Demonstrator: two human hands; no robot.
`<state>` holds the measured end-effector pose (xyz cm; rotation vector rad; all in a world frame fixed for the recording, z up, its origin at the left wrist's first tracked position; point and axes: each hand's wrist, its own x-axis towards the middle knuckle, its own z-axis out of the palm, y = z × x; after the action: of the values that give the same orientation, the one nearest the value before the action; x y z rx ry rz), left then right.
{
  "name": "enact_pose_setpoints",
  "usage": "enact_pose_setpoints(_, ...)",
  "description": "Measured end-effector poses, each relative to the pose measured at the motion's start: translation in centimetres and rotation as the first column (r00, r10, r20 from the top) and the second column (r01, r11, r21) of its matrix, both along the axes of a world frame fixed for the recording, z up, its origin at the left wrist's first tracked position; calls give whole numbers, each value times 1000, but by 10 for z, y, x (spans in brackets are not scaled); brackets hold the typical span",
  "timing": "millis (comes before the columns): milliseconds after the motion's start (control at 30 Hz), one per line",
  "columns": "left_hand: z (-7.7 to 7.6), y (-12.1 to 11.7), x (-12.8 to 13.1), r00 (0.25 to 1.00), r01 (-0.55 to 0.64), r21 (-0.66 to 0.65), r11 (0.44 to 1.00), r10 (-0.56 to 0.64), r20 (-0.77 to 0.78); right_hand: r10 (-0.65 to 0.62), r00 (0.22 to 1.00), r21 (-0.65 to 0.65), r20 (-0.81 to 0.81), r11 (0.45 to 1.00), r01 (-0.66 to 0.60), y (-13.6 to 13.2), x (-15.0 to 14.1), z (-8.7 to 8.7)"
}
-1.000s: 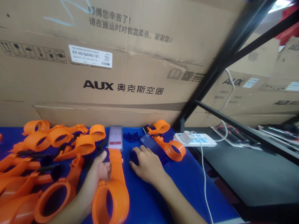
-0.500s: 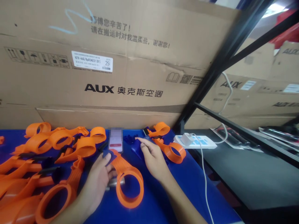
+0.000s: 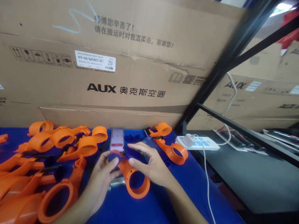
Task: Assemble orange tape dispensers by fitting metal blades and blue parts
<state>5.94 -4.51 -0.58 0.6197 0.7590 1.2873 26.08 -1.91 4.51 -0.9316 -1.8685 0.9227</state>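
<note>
My left hand (image 3: 102, 172) is closed around the head end of an orange tape dispenser (image 3: 127, 171), where a dark blue piece (image 3: 115, 158) sits under the thumb. The dispenser's round ring (image 3: 137, 196) points down and to the right, over the blue table. My right hand (image 3: 151, 161) is beside the dispenser's arm with thumb and fingers apart. Dark blue shows between them; I cannot tell whether it is a part or what lies behind. A phone (image 3: 116, 140) with a lit screen stands just beyond the dispenser. Below the left hand lies a silvery metal piece (image 3: 117, 181), partly hidden.
Several orange tape dispensers (image 3: 86, 146) are heaped on the left of the blue table (image 3: 187, 193). Two more (image 3: 178, 154) lie at right, near small dark blue parts (image 3: 133, 137). A white power strip (image 3: 205, 143) with a cable borders a black rack post (image 3: 219, 59). Cardboard boxes (image 3: 130, 71) stand behind.
My right hand has moved left from the blue items to the dispenser, and its fingers have spread. The dispenser in my left hand has tilted, its ring shifting right and slightly up.
</note>
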Motion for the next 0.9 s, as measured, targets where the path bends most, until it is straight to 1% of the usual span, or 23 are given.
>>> enact_pose_setpoints(200,6,-2,2,1000,-5,9,1000,5,-22,11,999,-10,39,1000,-11,-2,-4,-1)
enact_pose_setpoints(467,12,-4,4,999,0,6,1000,0,-33,-19,997,-58,69,998,23,-2,-6,-3)
enact_pose_setpoints(567,14,-6,3,999,-14,42,999,15,-40,-24,998,-65,66,997,28,-4,-7,1)
enact_pose_setpoints(700,15,-6,1,995,-63,116,991,70,-65,11,996,-49,94,999,-6,-9,-6,7)
enact_pose_setpoints(767,15,-6,-1,995,-67,126,990,75,-61,-14,989,-10,148,1000,15,-10,-5,8)
enact_pose_setpoints(800,16,-6,-1,996,-60,124,990,67,-51,-46,983,32,180,999,41,-10,-5,7)
enact_pose_setpoints(867,16,-6,-1,998,-45,132,990,50,-33,-125,962,164,241,983,87,-10,-4,3)
enact_pose_setpoints(900,16,-7,-1,998,-40,145,989,45,-35,-165,949,245,269,965,98,-10,-4,1)
